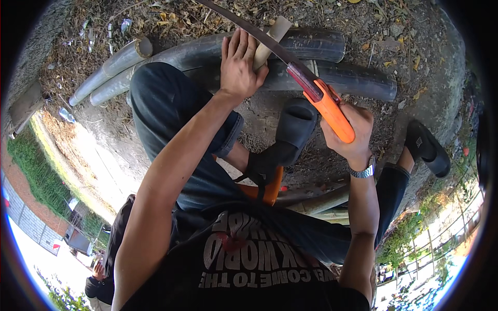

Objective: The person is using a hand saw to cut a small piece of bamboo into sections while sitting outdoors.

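My right hand (348, 129) is wrapped round the orange handle of a curved pruning saw (307, 83). Its long dark blade slants up and left, crossing over a short pale wooden stick (279, 30). That stick lies across dark, thick bamboo poles (316, 45) on the ground. My left hand (241, 67) presses down there, fingers bent over the pole and the stick lodged between thumb and forefinger. Whether the blade touches the stick I cannot tell. A metal watch (363, 170) sits on my right wrist.
Under my bent leg is an orange seat-like thing (267, 192). My feet wear dark clogs (296, 124). Dry leaves and litter cover the soil beyond the poles. More poles (327, 199) lie beneath my right thigh. A person (98, 285) shows at lower left.
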A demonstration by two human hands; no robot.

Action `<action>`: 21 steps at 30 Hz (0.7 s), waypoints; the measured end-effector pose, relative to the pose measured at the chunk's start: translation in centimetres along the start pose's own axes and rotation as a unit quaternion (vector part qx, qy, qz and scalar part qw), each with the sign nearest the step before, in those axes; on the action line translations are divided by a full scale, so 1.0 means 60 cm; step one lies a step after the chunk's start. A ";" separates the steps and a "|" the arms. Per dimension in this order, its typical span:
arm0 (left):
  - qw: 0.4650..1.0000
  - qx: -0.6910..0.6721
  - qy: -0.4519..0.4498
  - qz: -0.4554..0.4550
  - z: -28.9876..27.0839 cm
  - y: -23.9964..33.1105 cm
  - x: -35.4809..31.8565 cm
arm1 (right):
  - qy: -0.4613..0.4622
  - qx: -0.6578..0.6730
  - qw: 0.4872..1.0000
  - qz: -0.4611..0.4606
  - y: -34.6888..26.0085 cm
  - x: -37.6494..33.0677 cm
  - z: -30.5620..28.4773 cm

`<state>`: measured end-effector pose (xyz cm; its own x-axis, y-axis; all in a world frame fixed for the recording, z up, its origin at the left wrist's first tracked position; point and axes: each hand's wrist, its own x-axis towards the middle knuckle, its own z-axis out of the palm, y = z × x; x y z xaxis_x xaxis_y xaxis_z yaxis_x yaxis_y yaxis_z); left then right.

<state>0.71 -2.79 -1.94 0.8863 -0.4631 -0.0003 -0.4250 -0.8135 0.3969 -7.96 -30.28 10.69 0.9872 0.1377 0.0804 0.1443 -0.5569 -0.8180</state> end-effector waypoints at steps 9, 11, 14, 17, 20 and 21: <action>0.998 -0.048 0.040 0.022 0.009 0.012 0.010 | -0.018 -0.066 0.996 0.060 -0.059 -0.059 -0.091; 0.999 -0.038 0.024 0.020 0.009 -0.001 -0.003 | -0.007 -0.064 0.989 0.130 -0.060 -0.029 -0.096; 1.000 -0.019 -0.002 0.020 0.014 -0.006 -0.006 | -0.054 -0.044 0.995 0.069 -0.051 -0.064 -0.084; 1.000 -0.014 0.023 0.011 0.020 0.015 -0.003 | -0.034 -0.098 0.993 0.062 -0.048 -0.168 -0.138; 0.998 -0.031 0.027 0.042 0.020 0.025 0.021 | -0.022 -0.054 0.993 0.101 -0.060 -0.172 -0.124; 0.997 -0.036 0.028 0.056 0.022 0.012 0.019 | -0.020 -0.043 0.996 0.072 -0.040 -0.129 -0.084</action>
<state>1.13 -4.38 -2.87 0.8433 -0.5285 0.0976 -0.5099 -0.7295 0.4558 -15.60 -34.10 14.91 0.9948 0.0832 -0.0580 0.0088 -0.6405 -0.7679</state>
